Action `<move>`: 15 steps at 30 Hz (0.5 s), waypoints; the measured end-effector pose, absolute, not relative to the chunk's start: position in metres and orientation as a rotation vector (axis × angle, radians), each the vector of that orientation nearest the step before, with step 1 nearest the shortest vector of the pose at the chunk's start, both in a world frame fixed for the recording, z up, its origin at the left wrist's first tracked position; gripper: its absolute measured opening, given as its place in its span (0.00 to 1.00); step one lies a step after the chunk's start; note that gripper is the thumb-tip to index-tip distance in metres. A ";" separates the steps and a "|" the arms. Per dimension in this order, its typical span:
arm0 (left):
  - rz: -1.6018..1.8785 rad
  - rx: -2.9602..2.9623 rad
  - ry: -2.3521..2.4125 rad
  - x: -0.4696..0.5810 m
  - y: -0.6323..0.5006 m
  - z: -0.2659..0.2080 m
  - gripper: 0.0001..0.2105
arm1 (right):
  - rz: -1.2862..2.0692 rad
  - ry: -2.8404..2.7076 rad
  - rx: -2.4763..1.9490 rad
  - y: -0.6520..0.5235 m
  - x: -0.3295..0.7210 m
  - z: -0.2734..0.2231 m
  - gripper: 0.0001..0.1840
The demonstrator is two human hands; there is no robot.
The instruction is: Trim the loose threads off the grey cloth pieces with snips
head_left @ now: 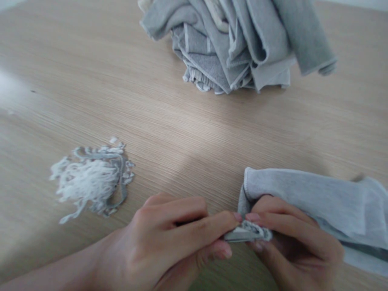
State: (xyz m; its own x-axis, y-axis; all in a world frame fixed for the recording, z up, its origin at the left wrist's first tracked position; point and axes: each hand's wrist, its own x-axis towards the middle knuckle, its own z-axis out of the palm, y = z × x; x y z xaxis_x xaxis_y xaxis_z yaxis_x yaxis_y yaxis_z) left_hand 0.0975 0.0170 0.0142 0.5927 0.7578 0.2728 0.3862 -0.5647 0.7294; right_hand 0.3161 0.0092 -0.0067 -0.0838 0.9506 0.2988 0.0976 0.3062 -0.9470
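Observation:
Near the bottom centre, my left hand (178,238) is closed, its thumb and forefinger pinching a small folded edge of grey cloth. My right hand (298,238) meets it fingertip to fingertip, closed on the same grey garment piece (303,188). Between the fingertips shows the folded, pale-edged end (254,230) of the cloth; a flat light strip lies along it, and I cannot tell whether this is cloth or a thin tool. The rest of the piece trails away to the right behind my right hand, with a stitched edge at its left end.
On the left of the wooden table (169,121) lies a small heap of white and grey thread and fabric trimmings (89,180). A large stack of folded grey garment pieces (236,44) with stitched edges rests at the back, its top running out of view.

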 end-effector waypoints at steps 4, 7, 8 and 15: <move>0.809 2.181 0.977 0.092 0.015 0.014 0.15 | 0.953 -1.459 -1.010 0.011 0.316 -0.004 0.17; 0.799 2.245 0.975 0.091 0.016 0.013 0.15 | 0.932 -1.459 -1.015 0.011 0.316 -0.004 0.16; 0.789 2.274 0.966 0.091 0.017 0.013 0.15 | 0.930 -1.461 -1.016 0.011 0.316 -0.004 0.16; 0.816 2.432 0.933 0.096 0.017 0.010 0.16 | 0.920 -1.497 -0.968 0.012 0.318 -0.005 0.18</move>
